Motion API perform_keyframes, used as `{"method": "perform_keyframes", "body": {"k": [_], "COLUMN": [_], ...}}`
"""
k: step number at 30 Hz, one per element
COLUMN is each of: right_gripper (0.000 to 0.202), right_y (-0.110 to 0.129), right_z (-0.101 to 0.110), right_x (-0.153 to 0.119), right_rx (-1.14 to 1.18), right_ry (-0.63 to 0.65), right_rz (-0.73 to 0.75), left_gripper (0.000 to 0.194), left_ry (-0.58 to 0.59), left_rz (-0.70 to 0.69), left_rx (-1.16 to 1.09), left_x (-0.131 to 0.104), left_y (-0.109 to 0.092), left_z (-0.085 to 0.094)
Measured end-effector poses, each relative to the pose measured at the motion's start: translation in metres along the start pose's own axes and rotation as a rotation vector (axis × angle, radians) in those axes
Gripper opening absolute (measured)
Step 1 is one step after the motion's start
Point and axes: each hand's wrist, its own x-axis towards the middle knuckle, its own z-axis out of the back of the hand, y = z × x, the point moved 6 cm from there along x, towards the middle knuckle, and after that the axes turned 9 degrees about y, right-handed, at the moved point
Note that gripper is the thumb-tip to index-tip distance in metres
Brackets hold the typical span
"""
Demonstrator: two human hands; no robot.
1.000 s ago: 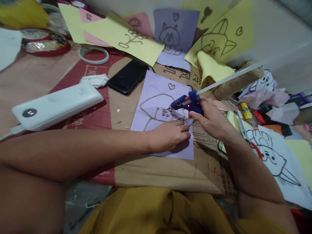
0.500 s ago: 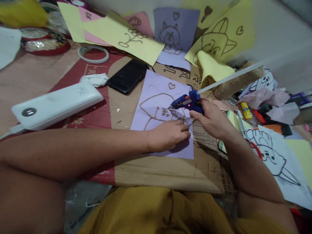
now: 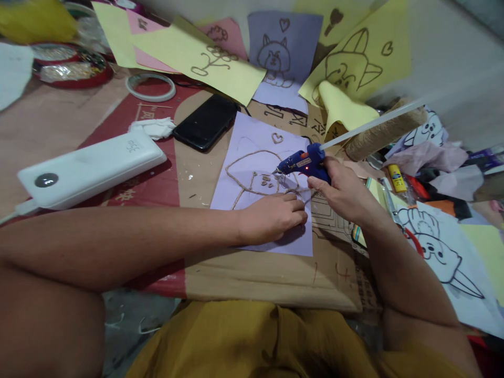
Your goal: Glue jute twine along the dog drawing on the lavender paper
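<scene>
Near the front edge of the table (image 3: 255, 281), lilac paper (image 3: 252, 165) is lying under the left hand (image 3: 271, 218), whose fingers are resting curled, any pinch hidden; the right hand (image 3: 346, 191) is gripping a glue gun (image 3: 305, 161) above twine lines (image 3: 252, 153).

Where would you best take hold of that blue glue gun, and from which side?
Grip the blue glue gun by its handle, probably from the picture's right, where the right hand holds it. Its nozzle points left over the purple paper, so that end seems best avoided; the long glue stick juts from the back, so keep below it.
</scene>
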Motion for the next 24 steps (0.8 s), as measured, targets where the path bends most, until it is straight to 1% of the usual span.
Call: {"method": "perform_keyframes", "body": {"k": [6, 11, 17, 24], "right_gripper": [0.025, 0.030, 0.026, 0.021], "right_y": [-0.0025, -0.0026, -0.0019, -0.0033], "right_z": [0.0000, 0.0014, 0.0034, 0.0027], "right_x": [0.0002, -0.0004, 0.0003, 0.0004], "right_rx": [-0.007, -0.019, -0.015, -0.040], "right_ry": [-0.007, -0.016, -0.029, -0.024], "right_rz": [-0.010, -0.002, -0.004, -0.024], "left_gripper": [0.016, 0.015, 0.012, 0.012], "left_ry": [-0.038, -0.028, 0.001, -0.024], "left_rz": [-0.017, -0.006, 0.020, 0.020], "left_rx": [-0.007, -0.005, 0.016, 0.012], "left_x": [-0.0008, -0.0004, 0.0001, -0.0002], "left_y": [-0.0003, -0.0002, -0.0001, -0.0001], "left_z": [0.0004, 0.0003, 0.0003, -0.0022]}}
